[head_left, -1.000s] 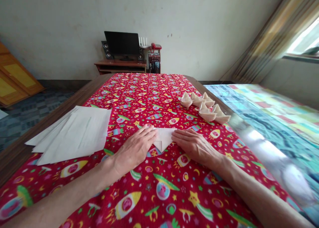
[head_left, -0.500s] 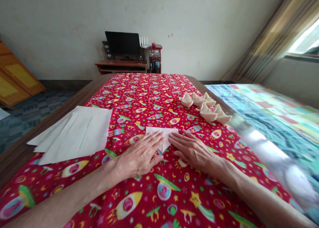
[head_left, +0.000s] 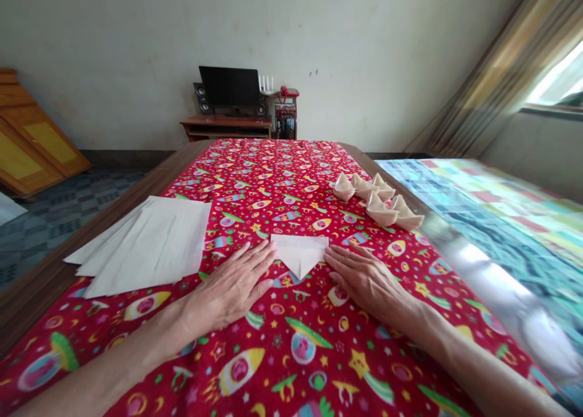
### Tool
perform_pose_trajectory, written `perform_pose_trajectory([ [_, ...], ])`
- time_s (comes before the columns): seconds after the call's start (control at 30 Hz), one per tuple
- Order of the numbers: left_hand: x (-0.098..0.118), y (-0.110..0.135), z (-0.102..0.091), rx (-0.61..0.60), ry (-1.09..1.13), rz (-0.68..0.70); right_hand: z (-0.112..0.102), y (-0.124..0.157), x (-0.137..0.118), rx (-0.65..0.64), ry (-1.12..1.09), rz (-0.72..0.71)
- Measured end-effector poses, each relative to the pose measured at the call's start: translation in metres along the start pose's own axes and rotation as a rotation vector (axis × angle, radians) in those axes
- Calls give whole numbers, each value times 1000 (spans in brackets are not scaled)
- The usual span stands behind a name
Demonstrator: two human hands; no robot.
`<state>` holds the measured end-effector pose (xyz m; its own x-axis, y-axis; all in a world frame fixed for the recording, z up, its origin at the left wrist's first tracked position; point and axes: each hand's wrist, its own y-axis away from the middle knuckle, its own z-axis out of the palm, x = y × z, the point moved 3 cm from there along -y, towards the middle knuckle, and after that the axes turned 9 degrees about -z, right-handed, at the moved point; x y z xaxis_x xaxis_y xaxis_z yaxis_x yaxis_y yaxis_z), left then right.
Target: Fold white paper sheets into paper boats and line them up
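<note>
Clasping nothing, the left hand (head_left: pixel 232 288) and right hand (head_left: pixel 370 278) lie flattened, fingertips at the nine- and three-o'clock edges of the folded paper (head_left: pixel 299 253), seemingly part-done on the red cloth (head_left: pixel 259 180), with five finished-looking shapes (head_left: pixel 379 212) at two o'clock and sheets (head_left: pixel 150 247) not yet folded at nine.

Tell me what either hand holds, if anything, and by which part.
Nothing is gripped: the left hand and the right hand lie open, at opposite side edges of the folded white paper.

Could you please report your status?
Left hand, right hand flat beside folded white paper. Tip toward wearer. White sheets left, folded shapes right, out of way.
</note>
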<state>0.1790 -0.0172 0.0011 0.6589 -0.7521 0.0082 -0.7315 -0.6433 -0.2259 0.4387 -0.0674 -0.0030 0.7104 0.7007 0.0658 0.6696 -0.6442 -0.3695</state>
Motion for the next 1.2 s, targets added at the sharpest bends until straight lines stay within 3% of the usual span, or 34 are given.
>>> perform_pose_trajectory([
  [0.13, -6, -6, -4, 27, 67, -18, -3, -3, -4, 19, 66, 12],
  [0.33, -23, -54, 0, 169, 216, -100, -8, -16, -7, 66, 58, 87],
  [0.57, -26, -82, 11, -47, 208, -197, -6, -30, 2, 64, 41, 172],
  [0.77, -24, -81, 1, -237, 523, -413, 8, -43, 23, 110, -75, 307],
  [0.87, -26, -81, 6, -248, 682, -456, 11, -48, 34, 125, -179, 309],
  [1.03, -24, -79, 1, -50, 776, -405, 5, -56, 45, 56, -432, 420],
  [1.1, -19, -77, -15, 120, 682, -342, -6, -60, 44, 152, -444, 370],
  [1.2, -7, -70, -42, 398, 415, -153, -24, -63, 34, 370, -265, 214],
])
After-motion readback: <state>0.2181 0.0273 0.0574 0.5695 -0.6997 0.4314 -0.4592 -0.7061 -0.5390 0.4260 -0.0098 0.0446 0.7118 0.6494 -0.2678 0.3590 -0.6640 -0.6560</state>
